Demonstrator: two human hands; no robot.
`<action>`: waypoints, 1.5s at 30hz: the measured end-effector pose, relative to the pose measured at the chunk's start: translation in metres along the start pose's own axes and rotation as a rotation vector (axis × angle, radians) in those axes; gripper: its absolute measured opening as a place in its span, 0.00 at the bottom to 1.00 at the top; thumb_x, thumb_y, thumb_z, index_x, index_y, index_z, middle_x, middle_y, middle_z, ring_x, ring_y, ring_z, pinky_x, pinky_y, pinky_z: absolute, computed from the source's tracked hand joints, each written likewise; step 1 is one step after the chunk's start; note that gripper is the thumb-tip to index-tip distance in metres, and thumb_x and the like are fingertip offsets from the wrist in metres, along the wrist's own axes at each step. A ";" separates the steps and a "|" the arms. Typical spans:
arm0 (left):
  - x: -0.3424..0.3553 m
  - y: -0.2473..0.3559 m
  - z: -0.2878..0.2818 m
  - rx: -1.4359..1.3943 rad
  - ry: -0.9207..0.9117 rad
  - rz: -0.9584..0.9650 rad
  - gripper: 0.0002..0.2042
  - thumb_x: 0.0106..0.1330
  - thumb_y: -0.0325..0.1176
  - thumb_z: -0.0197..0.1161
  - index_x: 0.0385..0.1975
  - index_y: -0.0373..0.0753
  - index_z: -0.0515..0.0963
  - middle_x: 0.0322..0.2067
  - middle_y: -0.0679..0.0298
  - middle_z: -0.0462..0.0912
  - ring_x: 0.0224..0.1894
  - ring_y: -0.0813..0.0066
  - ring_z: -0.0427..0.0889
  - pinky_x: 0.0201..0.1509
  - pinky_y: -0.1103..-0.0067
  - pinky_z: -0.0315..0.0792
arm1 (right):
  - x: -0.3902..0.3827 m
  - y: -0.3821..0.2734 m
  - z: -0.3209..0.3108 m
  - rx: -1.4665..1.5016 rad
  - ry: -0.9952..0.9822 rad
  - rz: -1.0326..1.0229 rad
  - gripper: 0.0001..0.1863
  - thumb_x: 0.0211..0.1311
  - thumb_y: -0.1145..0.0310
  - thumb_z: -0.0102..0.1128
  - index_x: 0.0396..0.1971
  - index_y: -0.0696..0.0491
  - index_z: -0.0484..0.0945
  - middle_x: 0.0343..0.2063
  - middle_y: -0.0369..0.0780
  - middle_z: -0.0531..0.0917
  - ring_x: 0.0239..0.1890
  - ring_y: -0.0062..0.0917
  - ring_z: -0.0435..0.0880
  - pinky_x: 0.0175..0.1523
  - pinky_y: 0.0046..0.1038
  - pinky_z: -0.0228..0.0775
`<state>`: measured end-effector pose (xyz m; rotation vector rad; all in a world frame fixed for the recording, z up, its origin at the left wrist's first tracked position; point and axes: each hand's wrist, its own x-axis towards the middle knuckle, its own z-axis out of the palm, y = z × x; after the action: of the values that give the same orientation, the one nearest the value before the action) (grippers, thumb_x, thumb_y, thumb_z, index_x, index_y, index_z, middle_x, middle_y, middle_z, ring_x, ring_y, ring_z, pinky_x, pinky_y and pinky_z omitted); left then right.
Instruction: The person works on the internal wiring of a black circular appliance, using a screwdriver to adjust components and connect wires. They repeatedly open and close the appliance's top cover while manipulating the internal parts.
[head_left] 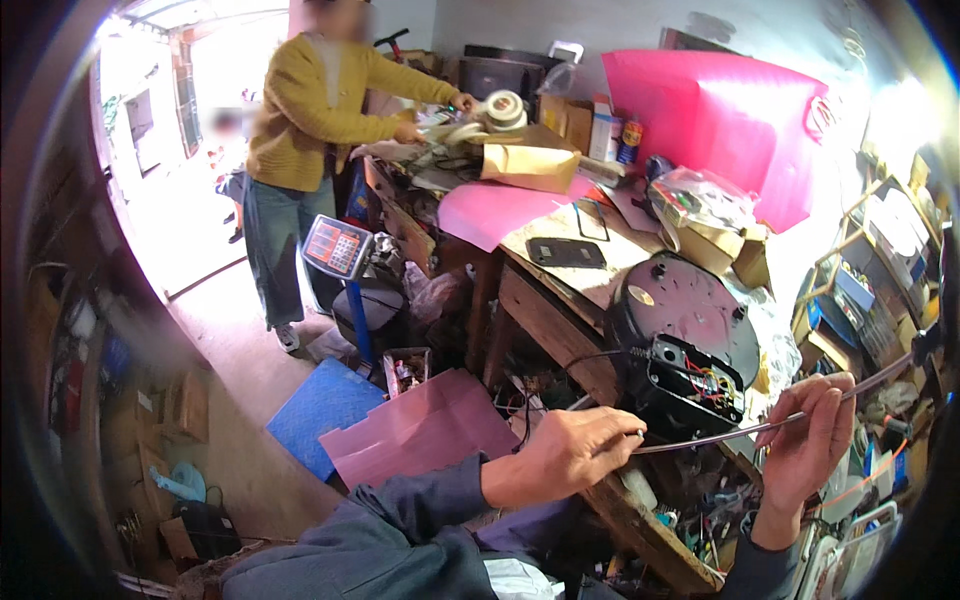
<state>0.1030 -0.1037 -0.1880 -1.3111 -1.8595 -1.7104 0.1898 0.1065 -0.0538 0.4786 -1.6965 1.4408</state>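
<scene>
A thin, slightly curved-looking metal rod [700,440] runs between my hands, with a dark fitting [930,342] at its far right end. My left hand [565,452] is closed in a pinch at the rod's left end; a small pale tip shows at the fingertips. My right hand [808,440] grips the rod farther along between thumb and fingers. Just beyond the rod, a round black appliance base [690,310] lies on the wooden table. Its housing [690,385] is uncovered, showing coloured wires inside, and a dark cable leaves its left side.
On the table [545,305] are a black flat panel [566,252], pink sheeting [500,212] and boxes. A person [305,120] in a yellow cardigan handles things at its far end. A scale display [338,247] stands left; cluttered shelves [870,270] line the right.
</scene>
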 end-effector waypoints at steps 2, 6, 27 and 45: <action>0.002 -0.004 -0.004 -0.102 0.046 -0.076 0.08 0.68 0.28 0.68 0.44 0.37 0.83 0.36 0.55 0.87 0.32 0.61 0.87 0.35 0.74 0.80 | -0.001 0.005 0.009 -0.029 0.005 -0.036 0.15 0.84 0.60 0.42 0.35 0.53 0.63 0.23 0.37 0.68 0.15 0.17 0.65 0.15 0.18 0.62; -0.001 -0.010 0.005 -0.109 0.053 -0.046 0.07 0.68 0.27 0.68 0.44 0.38 0.84 0.35 0.56 0.87 0.32 0.62 0.87 0.35 0.74 0.79 | -0.002 -0.004 0.005 -0.059 0.151 -0.044 0.19 0.83 0.55 0.42 0.33 0.54 0.62 0.21 0.39 0.69 0.14 0.20 0.68 0.15 0.18 0.62; -0.013 -0.021 0.010 -0.217 -0.067 -0.106 0.11 0.69 0.23 0.65 0.50 0.35 0.81 0.40 0.58 0.88 0.41 0.67 0.89 0.46 0.77 0.80 | -0.006 0.005 -0.011 -0.088 0.186 -0.082 0.18 0.84 0.55 0.41 0.35 0.53 0.62 0.25 0.41 0.70 0.14 0.20 0.66 0.14 0.19 0.63; -0.012 -0.019 0.006 -0.255 -0.096 -0.161 0.11 0.69 0.19 0.64 0.49 0.36 0.83 0.37 0.59 0.87 0.39 0.73 0.87 0.45 0.79 0.80 | -0.008 -0.004 -0.015 -0.097 0.118 -0.076 0.17 0.83 0.54 0.43 0.37 0.54 0.63 0.25 0.43 0.72 0.16 0.21 0.70 0.16 0.20 0.68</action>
<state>0.0976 -0.1014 -0.2103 -1.3908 -1.8933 -2.0588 0.2025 0.1181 -0.0577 0.3927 -1.6286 1.3009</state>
